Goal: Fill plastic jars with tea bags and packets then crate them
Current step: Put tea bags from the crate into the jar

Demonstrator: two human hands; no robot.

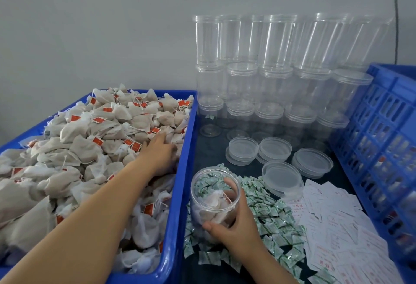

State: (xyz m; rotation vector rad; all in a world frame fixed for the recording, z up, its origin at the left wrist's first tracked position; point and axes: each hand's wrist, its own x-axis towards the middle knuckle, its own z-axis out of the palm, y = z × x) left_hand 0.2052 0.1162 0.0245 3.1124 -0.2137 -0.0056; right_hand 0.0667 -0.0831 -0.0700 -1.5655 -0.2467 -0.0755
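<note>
A clear plastic jar stands tilted on the dark table, open at the top, with a few tea bags inside. My right hand grips it around its lower side, thumb in front and fingers behind. My left hand reaches into the blue bin and lies on the heap of white tea bags with red tags; whether it holds a bag is hidden. Small green-and-white packets are strewn around the jar.
Stacked empty clear jars stand against the wall at the back. Several loose clear lids lie in front of them. White paper slips spread at the right. A blue slotted crate stands along the right edge.
</note>
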